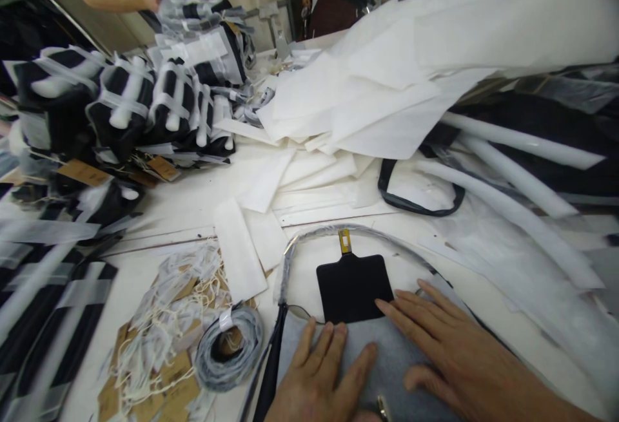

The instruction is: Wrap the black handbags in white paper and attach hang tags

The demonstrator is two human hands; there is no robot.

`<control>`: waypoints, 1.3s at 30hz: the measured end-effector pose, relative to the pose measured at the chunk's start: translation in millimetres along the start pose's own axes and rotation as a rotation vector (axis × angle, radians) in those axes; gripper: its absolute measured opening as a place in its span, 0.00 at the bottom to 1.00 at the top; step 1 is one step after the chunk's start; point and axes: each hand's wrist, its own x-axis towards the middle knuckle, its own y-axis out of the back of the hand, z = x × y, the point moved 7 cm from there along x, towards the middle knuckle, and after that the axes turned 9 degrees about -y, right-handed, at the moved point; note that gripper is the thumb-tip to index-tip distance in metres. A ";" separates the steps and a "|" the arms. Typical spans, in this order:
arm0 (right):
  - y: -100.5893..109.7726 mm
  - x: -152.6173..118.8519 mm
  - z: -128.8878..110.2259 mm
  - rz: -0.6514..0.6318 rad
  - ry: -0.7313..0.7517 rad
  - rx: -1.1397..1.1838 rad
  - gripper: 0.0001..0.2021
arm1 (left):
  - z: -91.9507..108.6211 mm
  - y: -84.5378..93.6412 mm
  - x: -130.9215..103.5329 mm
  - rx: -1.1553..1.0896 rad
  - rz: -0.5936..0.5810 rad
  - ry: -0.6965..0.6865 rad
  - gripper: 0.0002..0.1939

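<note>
A bag with a grey surface [360, 345] lies on the table in front of me, its lower part cut off by the frame. My left hand [319, 370] rests flat on the grey surface, fingers spread. On the right side, my right hand [449, 345] lies across it too, fingers stretched out, its tips beside a black flap [355, 288]. That flap sticks up from the bag's edge and ends in a gold-coloured metal piece [344, 240]. A handle wrapped in clear film [285, 267] arches around the flap.
Brown paper tags with strings [169, 377] and a rolled grey strip [227, 348] lie left. Wrapped black bags [126, 100] stand behind them. White sheets [377, 74] are piled at the back; white foam tubes [522, 209] lie right. Other people's arms [116, 0] show at the far side.
</note>
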 end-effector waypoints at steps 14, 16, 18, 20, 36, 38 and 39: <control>-0.2 -6.4 -4.2 -0.067 -0.091 0.091 0.33 | 16.8 -3.9 -16.4 -0.175 -0.173 0.161 0.43; 7.8 5.7 2.0 -0.047 -0.148 0.188 0.29 | 17.8 -1.6 -16.9 -0.241 -0.199 0.196 0.41; 15.5 29.1 11.6 -0.022 -0.236 0.300 0.24 | 18.7 -1.0 -16.8 -0.281 -0.210 0.210 0.40; 16.8 60.8 22.7 -0.019 -0.334 0.403 0.22 | 18.8 -1.7 -16.4 -0.308 -0.214 0.221 0.39; 50.1 14.2 -44.6 -0.014 -0.025 0.566 0.12 | 22.4 8.7 -14.5 -0.262 -0.086 0.221 0.35; 39.9 -6.9 -50.9 0.024 0.074 0.533 0.16 | 23.3 8.3 -14.0 -0.280 -0.086 0.220 0.33; 33.7 -14.0 -51.2 0.038 0.101 0.528 0.17 | 23.4 8.0 -14.0 -0.284 -0.091 0.223 0.32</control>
